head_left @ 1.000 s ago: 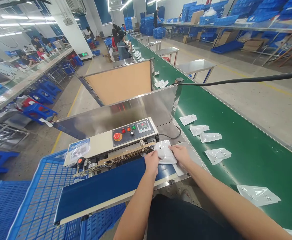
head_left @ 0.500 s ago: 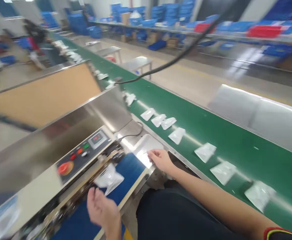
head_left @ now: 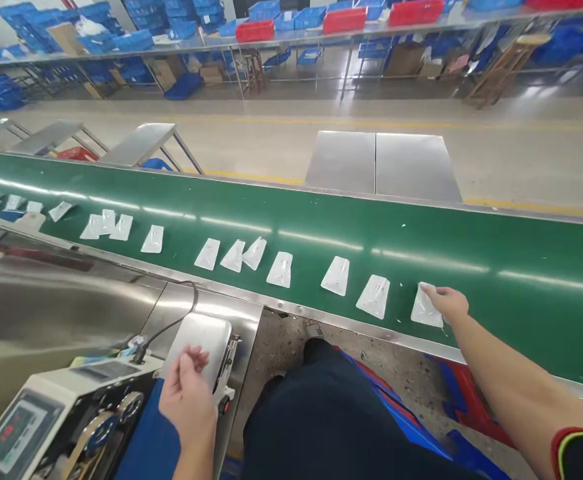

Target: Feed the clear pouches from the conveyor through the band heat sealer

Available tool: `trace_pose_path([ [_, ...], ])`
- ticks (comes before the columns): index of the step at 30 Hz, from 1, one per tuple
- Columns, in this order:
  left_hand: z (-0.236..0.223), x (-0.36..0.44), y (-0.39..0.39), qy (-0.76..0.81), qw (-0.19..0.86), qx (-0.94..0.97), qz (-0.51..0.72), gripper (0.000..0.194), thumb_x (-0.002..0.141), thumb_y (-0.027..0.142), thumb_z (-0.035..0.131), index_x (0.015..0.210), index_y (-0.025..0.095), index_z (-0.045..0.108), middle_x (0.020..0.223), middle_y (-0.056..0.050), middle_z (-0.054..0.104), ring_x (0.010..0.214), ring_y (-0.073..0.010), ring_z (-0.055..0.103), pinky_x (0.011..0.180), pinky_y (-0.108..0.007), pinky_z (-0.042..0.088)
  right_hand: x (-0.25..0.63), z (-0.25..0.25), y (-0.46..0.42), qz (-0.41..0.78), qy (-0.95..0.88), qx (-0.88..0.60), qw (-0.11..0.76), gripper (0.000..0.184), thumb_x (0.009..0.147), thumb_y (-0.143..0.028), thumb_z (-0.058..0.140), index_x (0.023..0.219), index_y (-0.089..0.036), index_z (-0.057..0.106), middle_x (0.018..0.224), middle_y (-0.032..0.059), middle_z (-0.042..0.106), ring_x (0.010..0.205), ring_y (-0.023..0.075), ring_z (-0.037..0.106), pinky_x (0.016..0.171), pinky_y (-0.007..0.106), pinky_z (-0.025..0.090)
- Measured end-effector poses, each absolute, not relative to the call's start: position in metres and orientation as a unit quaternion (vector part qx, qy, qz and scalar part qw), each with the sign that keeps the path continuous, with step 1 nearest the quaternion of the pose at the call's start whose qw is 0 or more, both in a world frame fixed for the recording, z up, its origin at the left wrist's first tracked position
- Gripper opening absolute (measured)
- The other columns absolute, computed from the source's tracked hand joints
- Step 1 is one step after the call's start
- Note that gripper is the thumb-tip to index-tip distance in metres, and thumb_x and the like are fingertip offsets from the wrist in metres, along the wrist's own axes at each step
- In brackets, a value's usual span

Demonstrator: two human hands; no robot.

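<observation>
Long green conveyor belt [head_left: 496,230], pale workshop floor [head_left: 266,147], right hand [head_left: 452,305] pinching one flat white plastic pouch [head_left: 425,311], at least thirteen others [head_left: 336,276] lying leftward, left hand [head_left: 191,390] loosely curled

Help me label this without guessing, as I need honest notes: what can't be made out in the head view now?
In the head view:
1. Part of the white pouch at the right hand: covered by that hand.
2. Part of the metal plate: hidden behind the left hand.
3. Reading on the display: too blurred.
4. Rest of the machine: cut off by the frame edge.
5. Print on the other pouches: too small.
</observation>
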State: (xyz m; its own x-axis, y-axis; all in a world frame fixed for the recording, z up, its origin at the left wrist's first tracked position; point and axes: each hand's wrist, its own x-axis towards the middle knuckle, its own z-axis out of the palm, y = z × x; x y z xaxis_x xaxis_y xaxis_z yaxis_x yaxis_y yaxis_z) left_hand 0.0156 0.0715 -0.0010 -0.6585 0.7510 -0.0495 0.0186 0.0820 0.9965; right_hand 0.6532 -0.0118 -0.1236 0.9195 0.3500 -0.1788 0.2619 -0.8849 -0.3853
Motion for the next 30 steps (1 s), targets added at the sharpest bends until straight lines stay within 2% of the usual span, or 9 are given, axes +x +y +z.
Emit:
trace_pose_path([
  [2,0.001,0.034,0.083,0.668,0.314,0.304,0.603,0.035,0.092,0.046,0.074,0.11,0.016,0.077,0.091,-0.004,0.077,0.076,-0.0167,0.073,0.083,-0.037,0.063,0.651,-0.135,-0.001,0.176,-0.191,-0.947,0.187,0.027,0.086,-0.033,0.07,0.108,-0.018,0.075,0.097,0.0179,0.074,0.102,0.0355,0.069,0.09,0.043,0.048],
  [6,0.002,0.056,0.086,0.666,0.342,0.329,0.575,0.037,0.095,0.048,0.071,0.11,0.016,0.078,0.093,-0.005,0.078,0.079,-0.017,0.074,0.086,-0.037,0.063,0.61,-0.148,0.02,0.193,-0.177,-0.941,0.215,0.042,0.091,-0.042,0.064,0.124,-0.017,0.071,0.105,0.0162,0.075,0.105,0.0325,0.069,0.092,0.04,0.05],
  [10,-0.004,0.056,0.072,0.684,0.345,0.316,0.561,0.041,0.094,0.053,0.072,0.11,0.016,0.079,0.093,-0.006,0.079,0.078,-0.0187,0.074,0.084,-0.039,0.065,0.563,-0.15,0.037,0.254,-0.151,-0.936,0.192,0.036,0.075,-0.045,0.081,0.096,-0.016,0.077,0.094,0.0176,0.075,0.096,0.0363,0.071,0.085,0.041,0.051],
  [13,-0.008,0.05,0.058,0.704,0.339,0.286,0.555,0.045,0.092,0.055,0.073,0.111,0.015,0.08,0.095,-0.007,0.08,0.078,-0.0195,0.074,0.086,-0.042,0.065,0.54,-0.148,0.057,0.249,-0.174,-0.932,0.198,0.024,0.082,-0.037,0.073,0.095,-0.017,0.075,0.092,0.0145,0.076,0.09,0.0306,0.07,0.081,0.038,0.051],
  [15,-0.01,0.043,0.046,0.715,0.335,0.266,0.553,0.047,0.091,0.056,0.074,0.111,0.014,0.08,0.096,-0.008,0.08,0.079,-0.0205,0.075,0.086,-0.042,0.066,0.53,-0.146,0.076,0.254,-0.193,-0.925,0.207,0.028,0.086,-0.039,0.07,0.1,-0.015,0.075,0.094,0.0143,0.077,0.086,0.0269,0.07,0.077,0.035,0.051],
  [18,-0.01,0.032,0.028,0.727,0.324,0.245,0.553,0.047,0.091,0.057,0.074,0.109,0.013,0.08,0.096,-0.009,0.081,0.079,-0.0218,0.076,0.083,-0.041,0.066,0.511,-0.138,0.105,0.281,-0.222,-0.911,0.204,0.035,0.085,-0.047,0.073,0.09,-0.012,0.076,0.085,0.0167,0.076,0.074,0.0255,0.067,0.067,0.034,0.049],
  [22,-0.007,0.017,0.001,0.741,0.312,0.243,0.543,0.046,0.09,0.057,0.075,0.109,0.015,0.081,0.097,-0.011,0.082,0.082,-0.0244,0.077,0.08,-0.038,0.065,0.452,-0.103,0.129,0.297,-0.337,-0.867,0.216,0.032,0.082,-0.049,0.076,0.085,-0.017,0.078,0.079,0.0105,0.075,0.072,0.024,0.064,0.065,0.032,0.044],
  [25,-0.002,0.018,-0.011,0.734,0.314,0.273,0.537,0.04,0.088,0.053,0.079,0.107,0.018,0.083,0.1,-0.013,0.082,0.091,-0.0278,0.077,0.087,-0.038,0.062,0.373,-0.052,0.131,0.313,-0.485,-0.769,0.275,0.047,0.085,-0.064,0.071,0.09,-0.019,0.079,0.072,0.0053,0.072,0.068,0.022,0.061,0.064,0.03,0.044],
  [30,0.009,0.03,-0.003,0.683,0.334,0.35,0.548,0.038,0.088,0.048,0.081,0.113,0.02,0.084,0.117,-0.015,0.079,0.112,-0.033,0.072,0.103,-0.039,0.054,0.222,0.032,0.109,0.485,-0.626,-0.551,0.264,0.048,0.083,-0.066,0.076,0.089,-0.018,0.08,0.074,0.0043,0.073,0.068,0.0213,0.062,0.065,0.03,0.049],
])
